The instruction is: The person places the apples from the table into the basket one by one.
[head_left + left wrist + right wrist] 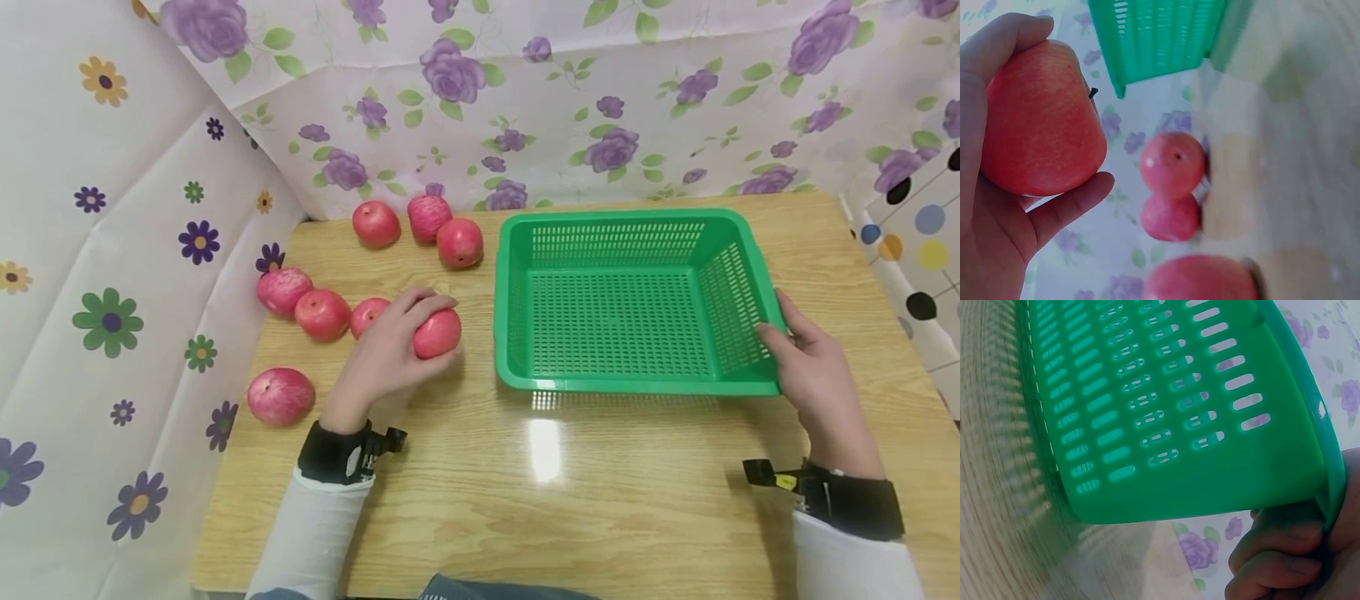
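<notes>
On the pale wood-grained tabletop [525, 517], a round red apple with a dark stem [438, 335] was held by the left hand [393, 346], its sides clasped between thumb and curled fingers, to the left of a rectangular green plastic basket with slotted walls [637, 386]. The basket was gripped at its right end by the right hand [813, 371], the thumb being laid over the rim and the fingers bent beneath it from outside. Just beside the left hand, a partly hidden red apple [364, 315] could be seen, roughly in line with a smooth red apple [322, 315] and a pink-streaked apple [284, 290] farther left. Nearer the person, a pale-streaked oval apple [281, 397] was set by the table's left edge. Near the back edge, three red and pink apples [460, 242] were grouped, two close together and one slightly apart to the left. Behind the table, a white cloth with purple roses [675, 125] was hung; at the left, a white cloth with coloured daisies [150, 275]. Black straps [337, 454] were worn on both wrists, over white sleeves [311, 525]
</notes>
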Available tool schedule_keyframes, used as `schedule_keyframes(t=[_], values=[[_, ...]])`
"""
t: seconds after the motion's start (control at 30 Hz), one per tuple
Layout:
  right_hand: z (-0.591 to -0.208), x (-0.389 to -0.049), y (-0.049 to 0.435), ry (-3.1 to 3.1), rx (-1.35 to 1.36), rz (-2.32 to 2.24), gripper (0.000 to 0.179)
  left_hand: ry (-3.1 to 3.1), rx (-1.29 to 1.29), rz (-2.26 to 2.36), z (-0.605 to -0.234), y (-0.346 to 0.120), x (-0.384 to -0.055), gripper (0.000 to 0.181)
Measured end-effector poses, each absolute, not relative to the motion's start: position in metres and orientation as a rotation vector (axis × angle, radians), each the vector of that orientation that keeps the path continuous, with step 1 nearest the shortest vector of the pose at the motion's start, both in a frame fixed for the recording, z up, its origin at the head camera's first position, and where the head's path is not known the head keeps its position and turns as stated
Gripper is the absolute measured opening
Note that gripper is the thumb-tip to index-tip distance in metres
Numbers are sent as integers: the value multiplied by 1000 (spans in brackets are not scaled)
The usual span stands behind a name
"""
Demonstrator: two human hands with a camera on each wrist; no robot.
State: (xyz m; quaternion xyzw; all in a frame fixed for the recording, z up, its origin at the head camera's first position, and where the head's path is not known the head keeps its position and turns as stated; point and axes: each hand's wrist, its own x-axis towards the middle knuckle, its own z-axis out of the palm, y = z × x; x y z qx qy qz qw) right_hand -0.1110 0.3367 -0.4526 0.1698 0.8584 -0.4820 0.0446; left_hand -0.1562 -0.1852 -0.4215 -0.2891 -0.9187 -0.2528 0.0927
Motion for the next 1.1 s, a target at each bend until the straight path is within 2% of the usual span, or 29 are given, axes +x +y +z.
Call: schedule_keyframes(t=[0.4, 0.73, 0.9, 1.1], values=[[-453, -114, 338, 2599, 512, -1518, 57, -2674, -1102, -839, -385, -125, -173, 59], [-454, -111, 340, 2651, 503, -1502, 56, -2639, -1437, -764, -355, -47, -192, 61], [-452, -110, 338, 2639, 495, -1506, 56, -2754, -1520, -722, -351, -6, -200, 66], [-452, -111, 335, 2629, 491, -1524, 56, -2887, -1632, -717, -356, 35, -208, 58]])
